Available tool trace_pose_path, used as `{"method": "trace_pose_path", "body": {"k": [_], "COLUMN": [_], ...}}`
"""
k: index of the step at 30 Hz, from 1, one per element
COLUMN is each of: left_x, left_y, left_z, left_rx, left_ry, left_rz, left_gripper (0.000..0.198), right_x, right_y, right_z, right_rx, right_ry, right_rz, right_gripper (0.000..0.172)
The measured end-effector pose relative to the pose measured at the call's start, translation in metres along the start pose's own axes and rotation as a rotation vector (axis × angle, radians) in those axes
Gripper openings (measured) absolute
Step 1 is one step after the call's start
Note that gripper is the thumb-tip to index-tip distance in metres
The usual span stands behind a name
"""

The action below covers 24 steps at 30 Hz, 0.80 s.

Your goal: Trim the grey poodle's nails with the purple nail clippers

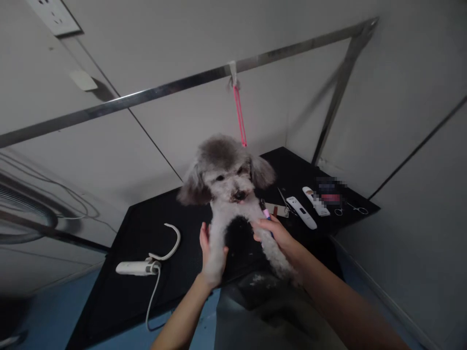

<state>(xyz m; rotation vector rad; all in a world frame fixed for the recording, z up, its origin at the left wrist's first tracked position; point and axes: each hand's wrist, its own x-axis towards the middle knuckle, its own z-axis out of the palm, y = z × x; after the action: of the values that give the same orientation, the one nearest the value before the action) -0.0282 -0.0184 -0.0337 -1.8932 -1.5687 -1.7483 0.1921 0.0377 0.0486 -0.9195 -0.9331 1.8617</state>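
Note:
A grey-and-white curly-coated dog point(233, 189) faces me at the black grooming table point(153, 209), its front legs stretched toward me. My left hand point(213, 257) is wrapped round the foreleg on the left side of the view, low near the paw. Against the other foreleg, my right hand point(277, 236) is closed on a slim pink-and-blue tool point(267, 214) with a dark upper end, perhaps a small trimmer. Most of that tool is hidden by the fingers and fur. The far paw reaches over the dark apron point(270, 311) on my lap.
A pink loop leash point(240, 114) hangs behind the dog from a metal bar point(175, 87). White clippers point(302, 213), a second white device point(316, 201) and scissors point(357, 209) lie on the right. At left are a white corded device point(136, 268) and a curved white piece point(175, 243).

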Motion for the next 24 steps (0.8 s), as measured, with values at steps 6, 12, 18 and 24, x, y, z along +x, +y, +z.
{"method": "trace_pose_path", "body": {"k": [6, 12, 18, 24], "left_x": [0.080, 0.123, 0.136, 0.143], "left_y": [0.046, 0.102, 0.120, 0.144], "left_z": [-0.015, -0.016, -0.001, 0.005], "left_rx": [-0.140, -0.093, -0.065, 0.000], "left_ry": [-0.508, -0.686, -0.641, -0.594], "left_rz": [0.717, 0.857, 0.722, 0.847], "left_gripper": [0.022, 0.023, 0.039, 0.065], "right_x": [0.020, 0.004, -0.082, -0.100], "right_y": [-0.002, -0.010, -0.023, -0.051], "right_z": [-0.013, -0.034, -0.002, 0.028], "right_rx": [-0.364, -0.646, -0.761, -0.691], "right_ry": [0.039, 0.432, -0.006, -0.013], "right_rz": [-0.234, -0.620, -1.261, -1.044], "right_gripper": [0.028, 0.032, 0.047, 0.045]}}
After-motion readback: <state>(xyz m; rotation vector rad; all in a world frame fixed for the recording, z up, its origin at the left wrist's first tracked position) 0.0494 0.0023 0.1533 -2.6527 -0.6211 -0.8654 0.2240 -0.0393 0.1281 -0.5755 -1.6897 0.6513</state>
